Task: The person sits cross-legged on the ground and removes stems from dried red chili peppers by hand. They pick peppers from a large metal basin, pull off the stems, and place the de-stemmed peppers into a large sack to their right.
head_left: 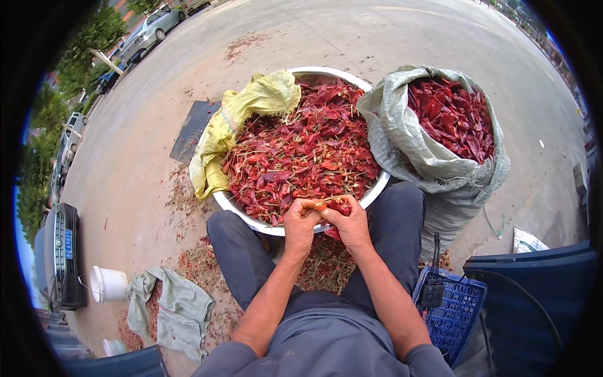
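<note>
Both of my hands meet over the near rim of a wide metal basin (260, 226) heaped with dried red chili peppers (301, 147), some with pale stems. My left hand (300, 220) pinches the stem end of a red dried chili pepper (339, 206). Closed around the same pepper's body is my right hand (349, 223), its thumb near the left fingertips. A yellow woven sack (217, 144) drapes over the basin's left side. At the right stands an open grey-white woven sack (402, 135), full of red chili pieces.
A dark flat board (193, 132) lies left of the basin. Pepper scraps litter the concrete around my legs. A blue plastic basket (455, 308) sits by my right hip. To the lower left are a white bucket (110, 284) and a pale green sack (182, 314). Parked cars line the far left.
</note>
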`<state>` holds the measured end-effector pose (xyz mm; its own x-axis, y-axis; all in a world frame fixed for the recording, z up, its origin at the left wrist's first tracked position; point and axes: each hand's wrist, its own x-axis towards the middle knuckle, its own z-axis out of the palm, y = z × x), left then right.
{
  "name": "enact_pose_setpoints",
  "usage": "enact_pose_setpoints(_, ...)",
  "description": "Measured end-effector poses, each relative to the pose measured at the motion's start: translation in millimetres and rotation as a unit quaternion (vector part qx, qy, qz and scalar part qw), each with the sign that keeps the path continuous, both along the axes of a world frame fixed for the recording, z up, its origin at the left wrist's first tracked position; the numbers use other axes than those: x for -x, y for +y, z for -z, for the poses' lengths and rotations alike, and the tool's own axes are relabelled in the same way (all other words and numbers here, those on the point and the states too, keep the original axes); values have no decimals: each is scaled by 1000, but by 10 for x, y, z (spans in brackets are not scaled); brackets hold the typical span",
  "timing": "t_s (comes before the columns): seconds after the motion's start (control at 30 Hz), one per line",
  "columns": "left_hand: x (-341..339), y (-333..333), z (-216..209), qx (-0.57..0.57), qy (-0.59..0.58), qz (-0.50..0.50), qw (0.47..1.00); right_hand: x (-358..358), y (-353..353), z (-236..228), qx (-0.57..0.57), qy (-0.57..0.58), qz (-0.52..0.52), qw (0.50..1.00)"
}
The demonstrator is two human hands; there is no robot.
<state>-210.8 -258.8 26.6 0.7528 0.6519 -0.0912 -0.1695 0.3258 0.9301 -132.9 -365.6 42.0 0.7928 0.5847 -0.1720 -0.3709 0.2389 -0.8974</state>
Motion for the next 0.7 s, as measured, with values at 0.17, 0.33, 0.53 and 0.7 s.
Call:
enact_pose_setpoints(0.17,47,-11,27,66,-27,16,997,-50,-23,176,-23,55,35,998)
enact_pose_setpoints(0.33,110,69,-30,96,-39,23,994,-98,-92,83,-87,140,39,986)
enact_pose_setpoints(0.53,375,159,-192,-21,83,193,977,-153,-199,32,-198,188,19,962)
enact_pose_setpoints(0.7,330,12,-158,-45,105,214,970,-153,-250,5,-216,191,-16,957)
